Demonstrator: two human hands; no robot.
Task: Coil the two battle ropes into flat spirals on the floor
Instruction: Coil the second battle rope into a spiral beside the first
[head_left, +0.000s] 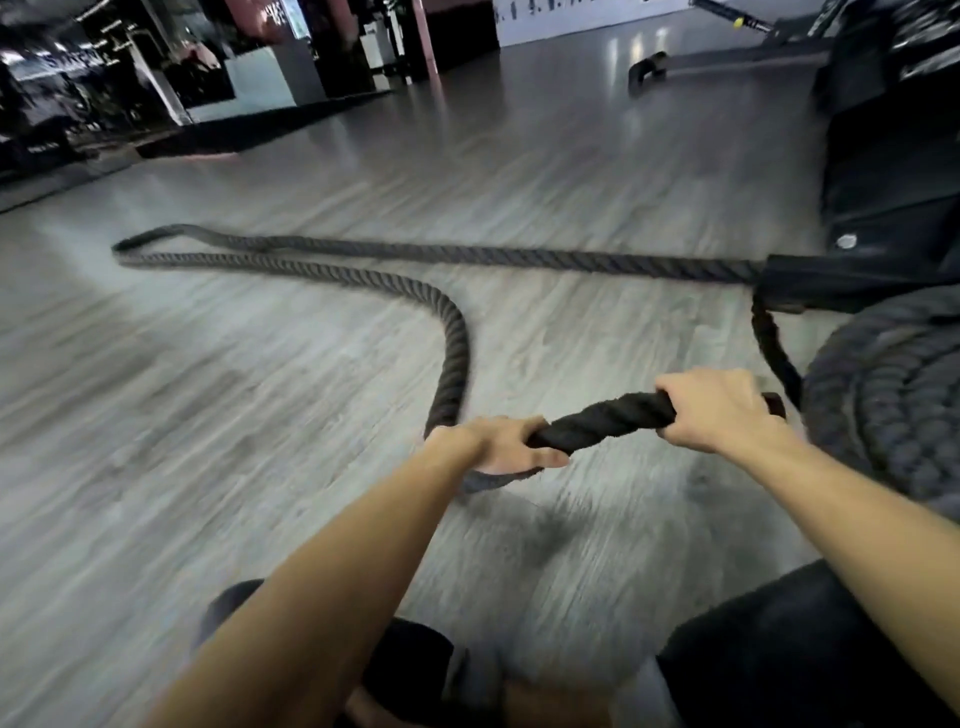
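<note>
A thick black battle rope (457, 332) lies loose on the grey wood floor, running from a black anchor (795, 283) at the right out to a fold at the far left and curving back to me. My left hand (498, 444) and my right hand (717, 410) both grip its near end, lifted off the floor, with a short stretch of rope between them. A second rope (893, 405) lies coiled in a flat spiral at the right, partly cut off by the frame edge.
A large black gym machine (893, 171) stands at the right behind the anchor. Black mats (249, 130) and dark equipment line the far left. A black bar with a handle (647, 70) lies on the floor at the back. My knees show at the bottom.
</note>
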